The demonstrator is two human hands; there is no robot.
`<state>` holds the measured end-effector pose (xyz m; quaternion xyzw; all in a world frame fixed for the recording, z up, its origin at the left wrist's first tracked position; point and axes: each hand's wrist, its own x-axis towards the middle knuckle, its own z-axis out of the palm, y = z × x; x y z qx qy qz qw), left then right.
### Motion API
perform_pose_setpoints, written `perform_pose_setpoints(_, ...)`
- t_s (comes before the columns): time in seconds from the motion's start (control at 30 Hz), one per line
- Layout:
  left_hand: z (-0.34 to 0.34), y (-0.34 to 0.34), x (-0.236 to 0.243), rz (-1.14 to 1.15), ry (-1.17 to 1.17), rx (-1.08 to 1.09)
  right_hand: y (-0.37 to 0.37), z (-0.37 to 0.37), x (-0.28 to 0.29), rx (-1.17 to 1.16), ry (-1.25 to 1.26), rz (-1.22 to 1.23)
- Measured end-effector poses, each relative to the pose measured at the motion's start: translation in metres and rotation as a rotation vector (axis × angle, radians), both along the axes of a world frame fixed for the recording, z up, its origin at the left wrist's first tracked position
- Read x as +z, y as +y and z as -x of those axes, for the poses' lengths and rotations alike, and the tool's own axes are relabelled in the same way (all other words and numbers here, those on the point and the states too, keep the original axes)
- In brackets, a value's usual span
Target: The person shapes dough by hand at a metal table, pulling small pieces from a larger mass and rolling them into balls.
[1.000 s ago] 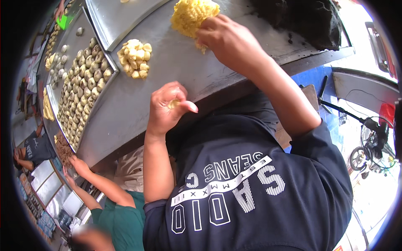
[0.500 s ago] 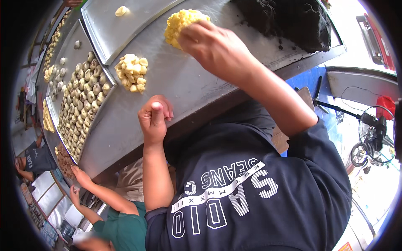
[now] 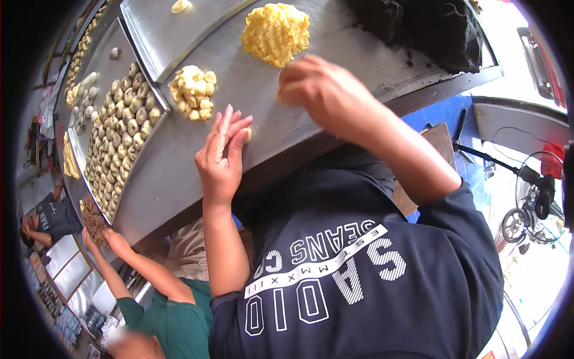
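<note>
My left hand point(image 3: 222, 157) is raised over the table's near edge, fingers held long and close together. Between its thumb and fingertips shows a small pale piece of dough point(image 3: 247, 135), mostly hidden by the hand. My right hand point(image 3: 326, 88), slightly blurred, pinches a bit of yellow filling at its fingertips, just nearer to me than the crumbly yellow mound of filling point(image 3: 276, 35). Left of that mound, beyond my left hand, lies a pile of small cream dough pieces point(image 3: 192, 93) on the metal table point(image 3: 239, 84).
A tray of round filled dough balls point(image 3: 122, 119) stands at left, beside a metal tray point(image 3: 161, 45) with one dough piece. At the far right sits a big dark mass of paste point(image 3: 424, 36). At lower left a co-worker in green point(image 3: 170, 317) handles a brown crumbly heap point(image 3: 94, 218).
My right hand has pulled back from the yellow mound toward me. The left hand's fingers have straightened from a curl. The co-worker's hands have moved onto the brown heap.
</note>
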<state>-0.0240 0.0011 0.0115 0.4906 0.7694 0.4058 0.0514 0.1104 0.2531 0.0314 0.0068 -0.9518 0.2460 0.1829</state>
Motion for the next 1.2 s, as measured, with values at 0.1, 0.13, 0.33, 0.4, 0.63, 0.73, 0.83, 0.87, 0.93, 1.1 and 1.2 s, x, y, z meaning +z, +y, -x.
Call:
perform_pose_setpoints(0.1, 0.008, -0.001, 0.01, 0.052, -0.081, -0.04, 0.015, 0.012, -0.003, -0.132, -0.063, -0.108)
perform_pose_setpoints(0.13, 0.016, -0.006, 0.014, 0.116, -0.122, -0.119, 0.015, 0.01, -0.003, -0.088, -0.129, -0.126)
perform_pose_setpoints(0.33, 0.009, -0.022, -0.008, -0.043, -0.549, 0.011, 0.006, -0.006, -0.005, -0.055, -0.019, -0.053)
perform_pose_setpoints(0.4, 0.0, -0.023, -0.011, -0.029, -0.452, 0.066, -0.001, -0.008, -0.017, -0.12, -0.022, -0.072)
perform_pose_setpoints(0.63, -0.017, -0.016, -0.005, 0.095, 0.295, 0.079, -0.041, 0.002, -0.027, 0.165, 0.1, -0.163)
perform_pose_setpoints(0.73, -0.03, -0.012, -0.006, 0.137, 0.07, 0.169, -0.019, 0.007, -0.026, 0.038, 0.14, -0.237)
perform_pose_setpoints(0.83, -0.034, -0.031, -0.005, -0.106, -0.257, 0.154, -0.002, -0.008, -0.019, -0.121, 0.094, -0.325)
perform_pose_setpoints(0.87, -0.028, -0.033, -0.009, -0.213, -0.364, 0.141, -0.002, -0.009, -0.022, -0.054, 0.102, -0.242)
perform_pose_setpoints(0.93, -0.011, -0.044, -0.017, -0.092, -0.094, 0.079, -0.006, -0.013, -0.019, 0.042, 0.147, -0.18)
perform_pose_setpoints(1.1, -0.008, -0.028, 0.01, 0.278, 0.326, 0.044, 0.013, -0.01, -0.008, -0.02, 0.111, -0.213)
perform_pose_setpoints(1.2, 0.013, -0.024, 0.014, 0.264, -0.211, 0.038, 0.017, 0.0, -0.019, -0.008, 0.078, -0.231)
